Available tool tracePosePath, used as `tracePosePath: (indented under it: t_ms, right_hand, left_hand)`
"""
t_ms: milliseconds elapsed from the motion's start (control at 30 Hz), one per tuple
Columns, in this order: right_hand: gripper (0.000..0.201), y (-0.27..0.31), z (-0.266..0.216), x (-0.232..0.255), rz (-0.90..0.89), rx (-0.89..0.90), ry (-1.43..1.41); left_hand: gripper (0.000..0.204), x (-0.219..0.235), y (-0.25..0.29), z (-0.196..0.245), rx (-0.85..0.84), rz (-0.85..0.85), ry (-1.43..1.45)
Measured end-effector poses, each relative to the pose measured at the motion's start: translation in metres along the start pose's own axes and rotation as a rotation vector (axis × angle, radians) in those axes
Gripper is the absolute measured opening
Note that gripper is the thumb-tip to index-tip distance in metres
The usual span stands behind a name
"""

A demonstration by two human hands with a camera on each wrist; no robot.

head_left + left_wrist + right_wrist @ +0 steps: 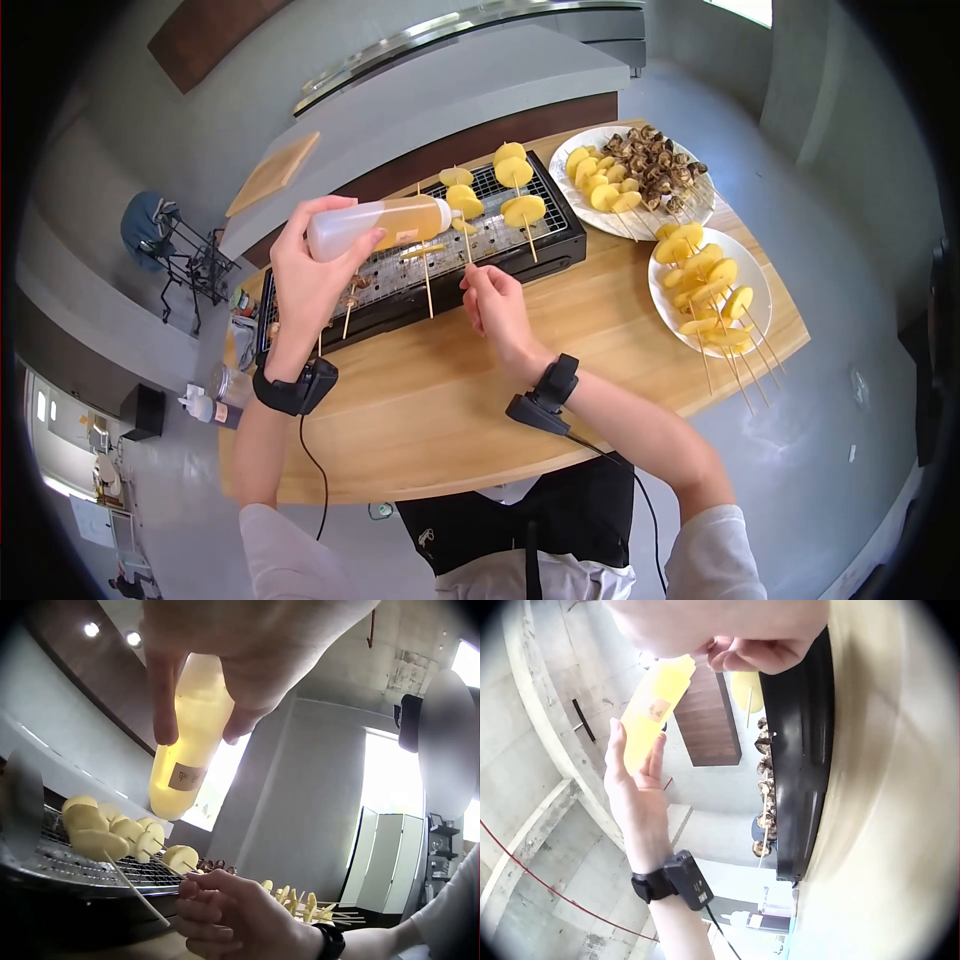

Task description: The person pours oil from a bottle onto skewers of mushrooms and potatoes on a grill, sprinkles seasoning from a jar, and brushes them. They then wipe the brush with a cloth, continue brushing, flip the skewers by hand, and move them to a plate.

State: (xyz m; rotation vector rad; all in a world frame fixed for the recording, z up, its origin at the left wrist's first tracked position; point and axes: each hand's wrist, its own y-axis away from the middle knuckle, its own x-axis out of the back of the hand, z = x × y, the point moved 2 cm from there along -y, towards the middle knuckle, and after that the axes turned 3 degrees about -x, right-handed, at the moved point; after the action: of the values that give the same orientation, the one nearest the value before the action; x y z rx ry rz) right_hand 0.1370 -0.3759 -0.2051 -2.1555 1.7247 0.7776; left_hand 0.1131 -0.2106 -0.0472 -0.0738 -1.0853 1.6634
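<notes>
My left hand [308, 270] grips a squeeze bottle [400, 220] of yellow liquid. It is tilted over the black grill [410, 312], nozzle toward a skewer of potato slices [463, 198]. At the near edge of the grill, my right hand [500, 312] pinches the lower end of that skewer's stick. Another skewer of potato slices [523, 210] lies to the right on the wire rack. Mushroom skewers [765, 787] lie toward the grill's left end. In the left wrist view the bottle [191, 742] hangs above the potato slices, its labelled side showing.
To the right stand a white plate [590, 217] of potato and mushroom skewers and a second plate [660, 292] of potato skewers. Another bottle [210, 408] and a jar [230, 382] stand at the table's left edge. A cable hangs from each wrist camera.
</notes>
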Motion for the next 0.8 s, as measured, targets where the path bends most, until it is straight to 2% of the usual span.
tracePosePath:
  t_ms: [133,200,333,433,533,600,633,800]
  right_hand:
    - [0.028,0.003,0.007,-0.005,-0.044,-0.020,0.004]
    - [0.028,0.002,0.011,-0.006,-0.031,-0.048,-0.005]
    - [0.029,0.002,0.012,-0.003,-0.044,-0.064,0.008]
    - [0.033,0.008,0.003,-0.006,-0.026,-0.074,-0.010]
    - [0.037,0.016,-0.005,-0.007,0.074,-0.085,-0.132]
    - [0.037,0.021,-0.008,-0.001,0.300,0.013,-0.081]
    - [0.038,0.023,-0.010,0.005,0.351,0.027,-0.094]
    - [0.044,0.031,-0.033,0.023,0.390,0.033,-0.080]
  left_hand:
    - [0.037,-0.009,-0.025,0.012,-0.061,-0.036,-0.205]
    - [0.040,-0.017,-0.046,0.009,-0.180,-0.022,-0.344]
    - [0.043,-0.044,-0.080,-0.012,-0.173,0.070,-0.317]
    - [0.045,-0.066,-0.094,-0.027,-0.120,0.061,-0.179]
    - [0.046,-0.083,-0.095,-0.036,-0.097,0.079,-0.148]
    - [0.047,-0.091,-0.097,-0.041,-0.093,0.074,-0.122]
    - [0.047,-0.095,-0.099,-0.042,-0.087,0.074,-0.112]
    - [0.047,-0.104,-0.103,-0.050,-0.065,0.064,-0.053]
